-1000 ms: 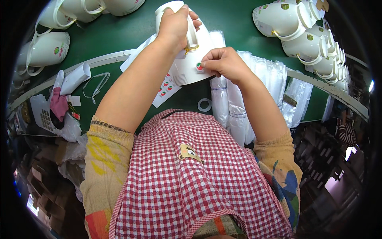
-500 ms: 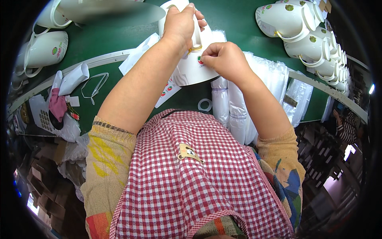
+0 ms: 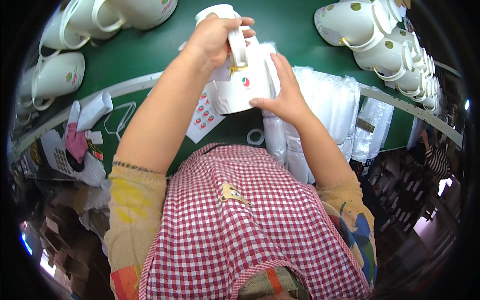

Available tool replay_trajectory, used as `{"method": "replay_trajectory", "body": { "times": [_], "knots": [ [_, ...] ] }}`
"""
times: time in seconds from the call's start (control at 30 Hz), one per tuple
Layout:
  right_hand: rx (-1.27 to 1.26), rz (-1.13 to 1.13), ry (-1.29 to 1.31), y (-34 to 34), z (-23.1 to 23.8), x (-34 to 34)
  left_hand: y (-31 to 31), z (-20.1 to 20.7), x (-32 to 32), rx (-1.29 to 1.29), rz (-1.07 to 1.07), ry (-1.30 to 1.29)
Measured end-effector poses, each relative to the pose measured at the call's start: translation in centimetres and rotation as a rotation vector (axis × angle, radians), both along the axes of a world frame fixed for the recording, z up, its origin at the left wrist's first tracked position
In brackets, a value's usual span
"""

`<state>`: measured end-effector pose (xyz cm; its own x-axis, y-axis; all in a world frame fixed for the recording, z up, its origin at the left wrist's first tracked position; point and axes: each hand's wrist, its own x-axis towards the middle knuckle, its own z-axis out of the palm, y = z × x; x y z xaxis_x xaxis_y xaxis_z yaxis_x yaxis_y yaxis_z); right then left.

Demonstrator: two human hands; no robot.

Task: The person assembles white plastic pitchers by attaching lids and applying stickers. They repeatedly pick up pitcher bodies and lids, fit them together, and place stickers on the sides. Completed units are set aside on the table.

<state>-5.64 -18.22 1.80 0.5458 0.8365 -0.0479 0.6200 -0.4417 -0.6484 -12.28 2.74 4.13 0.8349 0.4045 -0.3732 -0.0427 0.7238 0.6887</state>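
In front of me, above the table's near edge, a white jug [image 3: 232, 92] is tilted. It has a small round red-and-green sticker [image 3: 246, 82] on its side and a gold tie by its handle. My left hand [image 3: 212, 40] is closed round the handle. Beside the jug's lower right side is my right hand [image 3: 287, 95], its fingers stretched and spread. The thumb touches the jug near its base; whether the fingertips touch is unclear. Partly hidden below the jug, a white sheet [image 3: 201, 122] carries several similar stickers.
More white jugs stand at the left [image 3: 62, 74] and right [image 3: 347, 22] on the green table [image 3: 195, 15]. Bundled clear plastic bags [image 3: 322, 105] lie right of my hands. A white ring [image 3: 255, 136] and a pink cloth [image 3: 75, 142] are nearer me.
My right hand has come off the sticker and spread beside the jug. The jug has shifted slightly left and down, uncovering more stickers. A blurred shape at upper left is gone; jugs show there.
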Motion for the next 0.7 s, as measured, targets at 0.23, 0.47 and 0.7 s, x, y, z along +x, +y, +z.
{"method": "replay_trajectory", "body": {
  "times": [0.23,0.47,0.7],
  "knots": [
    [0.333,-0.356,0.650,-7.0,-0.8,2.8,-0.4,7.0,10.3,0.487,-0.285,-0.150],
    [0.287,-0.278,0.709,-10.6,-0.6,2.7,0.1,-1.8,29.8,1.365,-0.139,0.010],
    [0.307,-0.311,0.770,-12.3,-2.2,3.5,-1.4,-4.7,34.4,1.448,-0.283,-0.049]
  ]
}}
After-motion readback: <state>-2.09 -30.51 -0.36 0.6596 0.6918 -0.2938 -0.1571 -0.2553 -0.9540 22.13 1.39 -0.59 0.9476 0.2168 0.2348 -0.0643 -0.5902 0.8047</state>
